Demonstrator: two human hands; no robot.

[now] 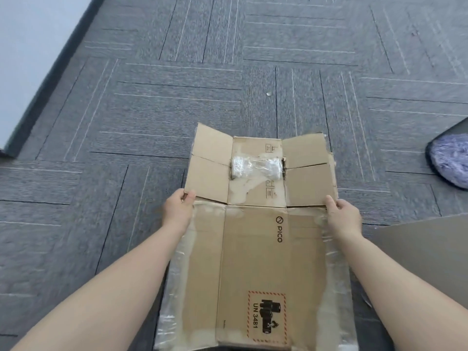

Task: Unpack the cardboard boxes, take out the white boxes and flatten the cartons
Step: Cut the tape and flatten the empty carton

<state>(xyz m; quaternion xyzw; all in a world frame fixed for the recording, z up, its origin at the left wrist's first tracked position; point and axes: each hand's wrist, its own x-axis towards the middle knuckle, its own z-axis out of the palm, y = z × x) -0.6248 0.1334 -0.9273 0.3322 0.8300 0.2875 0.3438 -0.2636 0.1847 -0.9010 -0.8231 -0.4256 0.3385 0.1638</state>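
Grey carpet floor (152,97); left hand (178,207), right hand (342,215) pinching flattened carton (253,249) side edges.

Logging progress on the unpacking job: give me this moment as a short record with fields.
carton: flattened cardboard carton, held over the carpet, end flaps spread
left hand: left hand grips the carton's left edge
right hand: right hand grips its right edge
tape: crumpled clear tape across the flaps
white boxes: none in view
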